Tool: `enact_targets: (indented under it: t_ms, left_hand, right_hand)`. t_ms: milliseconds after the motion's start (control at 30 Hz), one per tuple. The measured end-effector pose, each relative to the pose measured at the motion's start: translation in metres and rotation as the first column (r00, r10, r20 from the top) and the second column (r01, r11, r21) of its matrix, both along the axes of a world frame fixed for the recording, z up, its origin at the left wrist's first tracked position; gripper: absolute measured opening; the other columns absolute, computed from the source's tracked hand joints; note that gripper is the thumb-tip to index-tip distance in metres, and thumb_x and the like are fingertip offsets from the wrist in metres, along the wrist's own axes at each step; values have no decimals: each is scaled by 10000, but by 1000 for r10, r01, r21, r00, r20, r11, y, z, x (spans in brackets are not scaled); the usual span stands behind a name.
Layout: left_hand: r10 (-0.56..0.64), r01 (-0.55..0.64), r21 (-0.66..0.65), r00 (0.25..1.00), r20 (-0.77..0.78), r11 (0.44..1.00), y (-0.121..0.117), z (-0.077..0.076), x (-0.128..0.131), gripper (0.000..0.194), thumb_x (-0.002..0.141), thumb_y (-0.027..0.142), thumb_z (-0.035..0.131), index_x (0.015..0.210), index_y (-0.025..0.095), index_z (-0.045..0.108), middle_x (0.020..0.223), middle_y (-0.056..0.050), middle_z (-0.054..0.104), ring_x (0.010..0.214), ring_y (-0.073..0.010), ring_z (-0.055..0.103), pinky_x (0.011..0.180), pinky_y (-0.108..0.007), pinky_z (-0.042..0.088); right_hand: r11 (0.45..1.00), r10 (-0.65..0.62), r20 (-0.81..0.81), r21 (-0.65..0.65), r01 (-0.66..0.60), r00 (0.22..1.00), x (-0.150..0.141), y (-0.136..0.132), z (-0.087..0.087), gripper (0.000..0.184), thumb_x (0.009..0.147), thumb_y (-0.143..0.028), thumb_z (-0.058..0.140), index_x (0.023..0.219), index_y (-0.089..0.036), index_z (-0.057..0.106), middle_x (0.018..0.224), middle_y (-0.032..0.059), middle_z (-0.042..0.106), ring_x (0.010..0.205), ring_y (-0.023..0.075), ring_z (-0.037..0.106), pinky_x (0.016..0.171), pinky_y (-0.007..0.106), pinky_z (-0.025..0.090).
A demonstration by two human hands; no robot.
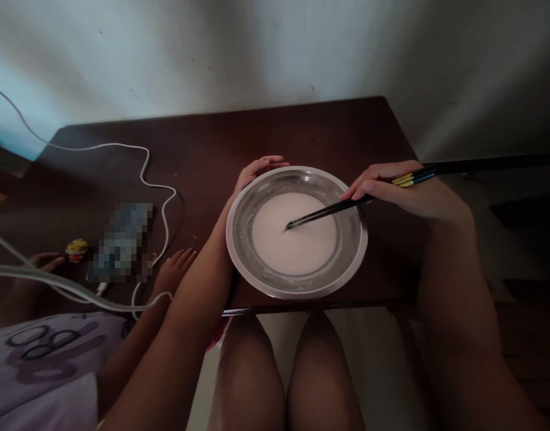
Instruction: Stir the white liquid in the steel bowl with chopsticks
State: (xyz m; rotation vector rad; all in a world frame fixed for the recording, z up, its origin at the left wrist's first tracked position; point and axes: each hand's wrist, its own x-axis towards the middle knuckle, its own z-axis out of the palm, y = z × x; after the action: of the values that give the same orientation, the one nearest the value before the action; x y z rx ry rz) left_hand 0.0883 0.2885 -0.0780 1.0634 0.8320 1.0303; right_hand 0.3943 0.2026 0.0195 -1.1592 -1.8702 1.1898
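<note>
A wide metal bowl (297, 290) stands on the table near its front edge. Inside is a smooth, milky white liquid (297, 251), and white traces cling to the inner wall. My left hand (262, 169) curves around the far left side of the bowl and steadies it; part of that hand is hidden behind the rim. In my right hand (391, 187) is a pair of black chopsticks (328, 209) with gold and blue bands near the top. They slant down to the left over the right rim, with their tips in the liquid.
The dark brown table (275, 129) backs onto a pale wall (257, 54). At left lie a phone (122, 242), blurred out, a white cable (167, 221) and a small tiger figure (76, 249). Another person's hand (176, 272) rests on the table beside my left forearm.
</note>
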Motion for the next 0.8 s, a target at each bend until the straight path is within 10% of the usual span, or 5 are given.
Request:
enact_targets:
  t_ms: [800]
  left_hand:
    - [60,-60,-28,998,-2,998,2,-4,1,185,875,436,716,967,291,785,1053,-52,835,1171,-312,749,1045,-437,584]
  right_hand:
    - [996,-94,-11,-6,94,996,2,-1,3,239,922,-406,753,765,-244,830,916,52,844,890,208,720,754,325,542]
